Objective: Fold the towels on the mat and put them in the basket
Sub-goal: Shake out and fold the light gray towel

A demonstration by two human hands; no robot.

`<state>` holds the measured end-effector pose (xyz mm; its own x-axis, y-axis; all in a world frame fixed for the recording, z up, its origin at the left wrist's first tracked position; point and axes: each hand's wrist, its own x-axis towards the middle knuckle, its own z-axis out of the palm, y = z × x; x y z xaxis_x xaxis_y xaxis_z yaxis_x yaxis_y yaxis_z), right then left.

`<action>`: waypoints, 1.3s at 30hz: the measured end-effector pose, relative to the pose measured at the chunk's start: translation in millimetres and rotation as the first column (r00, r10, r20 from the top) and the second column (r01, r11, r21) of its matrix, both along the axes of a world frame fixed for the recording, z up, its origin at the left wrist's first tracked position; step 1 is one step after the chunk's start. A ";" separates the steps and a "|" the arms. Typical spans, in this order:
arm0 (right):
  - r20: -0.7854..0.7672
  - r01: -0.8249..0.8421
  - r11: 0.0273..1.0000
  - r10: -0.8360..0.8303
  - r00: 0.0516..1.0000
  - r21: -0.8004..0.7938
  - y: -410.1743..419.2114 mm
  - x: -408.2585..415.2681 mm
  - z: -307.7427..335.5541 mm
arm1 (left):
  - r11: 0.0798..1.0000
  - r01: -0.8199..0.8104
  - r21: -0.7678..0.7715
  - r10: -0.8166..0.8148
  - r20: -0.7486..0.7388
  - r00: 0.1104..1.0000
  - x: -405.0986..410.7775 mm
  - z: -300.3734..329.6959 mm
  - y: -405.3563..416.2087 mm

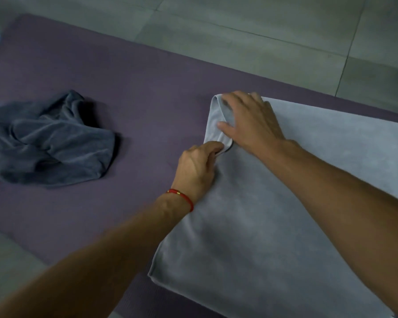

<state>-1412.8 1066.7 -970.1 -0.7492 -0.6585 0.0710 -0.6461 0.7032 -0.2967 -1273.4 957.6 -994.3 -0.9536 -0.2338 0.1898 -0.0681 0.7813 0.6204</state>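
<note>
A light grey towel (274, 214) lies spread flat on the purple mat (136, 99), at the right. Its far left corner is turned over onto itself. My left hand (198, 168), with a red string bracelet at the wrist, pinches the edge of that turned-over flap. My right hand (251, 120) lies flat with fingers spread on the same corner, pressing it down. A darker blue-grey towel (51, 143) sits crumpled in a heap on the mat's left side, apart from both hands. No basket is in view.
Grey floor tiles (262, 31) surround the mat beyond its far edge and at the near left corner. Bare mat lies between the two towels.
</note>
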 end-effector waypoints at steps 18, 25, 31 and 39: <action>-0.128 -0.041 0.986 0.062 0.990 0.160 -60.3 -70.6 0.4 | 0.979 -0.201 -0.020 0.176 0.568 0.804 -46.4 2.1 -44.9; 0.247 0.022 0.994 0.005 0.969 -0.109 -57.1 -53.3 -10.2 | 0.966 -0.174 -0.193 0.249 0.501 0.829 -44.8 16.9 -37.9; 0.134 -0.330 0.943 0.332 0.934 -0.037 -15.6 -19.8 -16.6 | 0.939 -0.326 0.110 0.248 0.440 0.863 -21.9 21.9 -43.7; 0.058 -0.170 0.981 0.176 0.983 -0.098 -49.3 -20.5 -24.5 | 0.956 -0.282 0.077 0.199 0.533 0.822 19.6 15.0 -47.6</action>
